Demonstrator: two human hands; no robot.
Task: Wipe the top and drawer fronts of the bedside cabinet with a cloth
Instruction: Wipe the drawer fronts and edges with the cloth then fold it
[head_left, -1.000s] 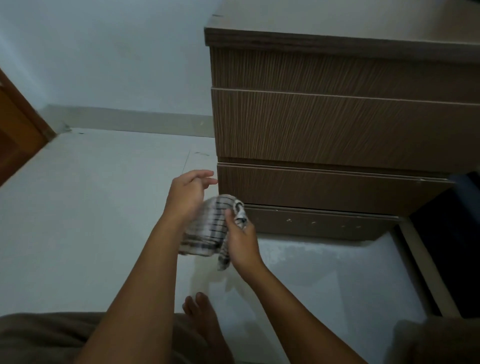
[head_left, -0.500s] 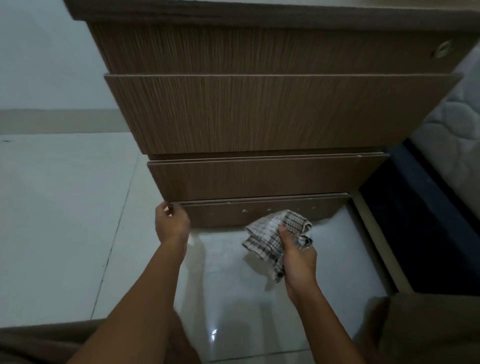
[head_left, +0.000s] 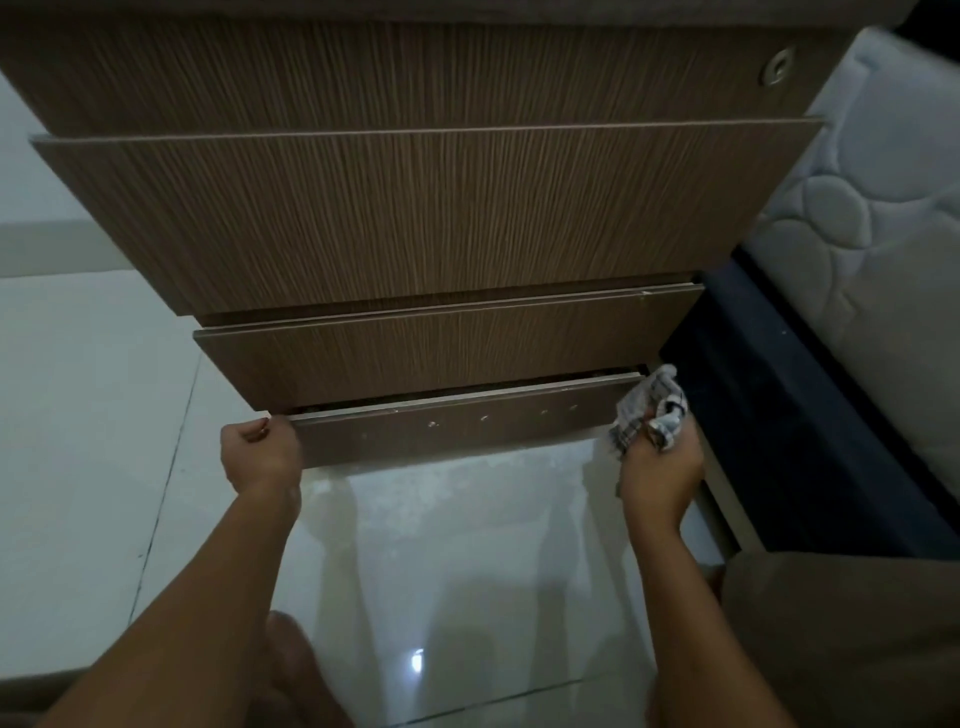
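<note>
Head view, close, steeply downward.

The cabinet (head_left: 415, 218) shows matt, fine-striped wood grain; the checked cloth (head_left: 649, 410) is soft woven fabric; the floor (head_left: 467, 571) is glossy tile; the mattress (head_left: 872, 218) looks quilted.

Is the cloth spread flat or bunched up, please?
Bunched up: the cloth is crumpled in the right hand, folds sticking out above the fist.
</note>
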